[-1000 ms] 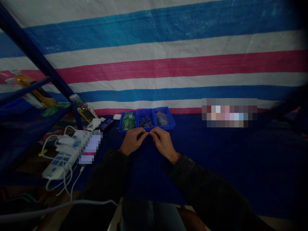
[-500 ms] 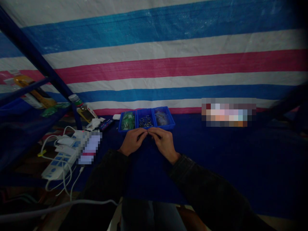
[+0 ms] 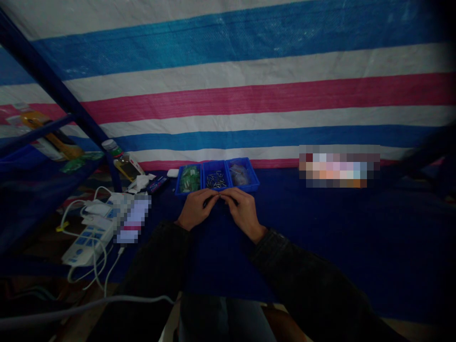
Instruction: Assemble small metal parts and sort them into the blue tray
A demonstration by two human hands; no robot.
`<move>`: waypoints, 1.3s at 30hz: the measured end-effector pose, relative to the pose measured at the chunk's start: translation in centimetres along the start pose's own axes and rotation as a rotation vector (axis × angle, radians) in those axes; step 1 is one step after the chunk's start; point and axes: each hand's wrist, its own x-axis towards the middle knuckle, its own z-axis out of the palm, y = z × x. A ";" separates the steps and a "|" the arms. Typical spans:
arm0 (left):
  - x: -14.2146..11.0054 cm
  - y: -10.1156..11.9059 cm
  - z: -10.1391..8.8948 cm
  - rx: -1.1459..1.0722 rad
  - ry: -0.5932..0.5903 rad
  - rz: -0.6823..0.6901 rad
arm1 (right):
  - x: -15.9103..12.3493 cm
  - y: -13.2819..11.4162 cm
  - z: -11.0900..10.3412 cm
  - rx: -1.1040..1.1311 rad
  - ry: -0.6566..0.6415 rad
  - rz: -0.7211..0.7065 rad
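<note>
My left hand (image 3: 196, 208) and my right hand (image 3: 242, 212) meet fingertip to fingertip just in front of three blue bins. Both are closed in a pinch, and whatever lies between the fingertips is too small to make out. Behind the hands, the middle bin (image 3: 213, 166) contains several small metal pins or screws (image 3: 216, 179). The left bin (image 3: 177, 190) holds small green packets (image 3: 190, 178). Clear plastic bags (image 3: 239, 175) fill the right bin (image 3: 255, 180).
On the left lie a white power strip (image 3: 80, 247) with tangled cables and a blurred phone (image 3: 134, 221). A drink bottle (image 3: 124, 164) leans by the blue frame post (image 3: 85, 123). A white case (image 3: 173, 173) sits beside the bins. A pixelated object (image 3: 333, 166) stands at the right back.
The hands stay almost in the same place, with only a slight shift of the fingertips. Nothing else has visibly moved.
</note>
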 end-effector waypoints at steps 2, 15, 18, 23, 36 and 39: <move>0.0 0.0 0.0 0.007 -0.005 -0.004 | 0.0 0.0 0.0 -0.005 0.011 -0.010; 0.1 0.1 -0.2 0.011 0.020 -0.012 | 0.2 0.3 -0.1 -0.129 0.003 0.047; 0.0 0.1 -0.2 0.016 0.030 -0.018 | 0.2 0.4 -0.2 -0.138 0.006 0.061; -0.1 0.0 -0.2 0.023 0.068 -0.022 | 0.3 0.5 -0.2 -0.147 0.020 0.086; 0.0 -0.2 -0.3 0.046 0.077 -0.032 | 0.4 -0.1 -0.2 -0.028 0.064 0.017; 0.0 -0.2 -0.3 0.046 0.071 -0.033 | 0.3 0.0 -0.2 -0.015 0.070 0.011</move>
